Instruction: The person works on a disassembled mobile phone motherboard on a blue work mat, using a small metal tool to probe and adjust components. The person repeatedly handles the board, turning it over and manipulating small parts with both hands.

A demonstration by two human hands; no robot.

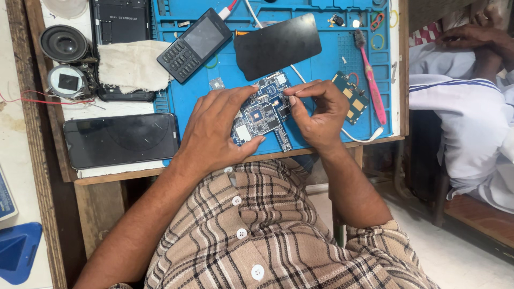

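Blue circuit board [261, 115] held over the near edge of the blue work mat [332, 59], at the front edge of the bench [107, 174]. Left hand [217, 131] spread over the board's left half, thumb hooked under the near edge, fingertips reaching along the far edge: closed on the board, steadying it. Right hand [318, 109] narrowed to a pinch, thumb and forefinger meeting right at the board's far right corner; whether something tiny sits between the tips, cannot tell. Board's long axis slanted, running from the near left up toward the far right, so the worked corner lies directly under the right fingertips, with the left hand further from that spot. Just beyond, toward the far edge: a dark glass panel [277, 45] and a black keypad phone [194, 44]. To the right on the mat, a smaller green board [350, 96] and a pink brush [370, 80]. Off the mat at the left edge, a black smartphone [120, 140] face up, a white cloth [133, 65], two round speakers [65, 43]. At the right, another person's arm [474, 40] in white cloth, apart from the work.
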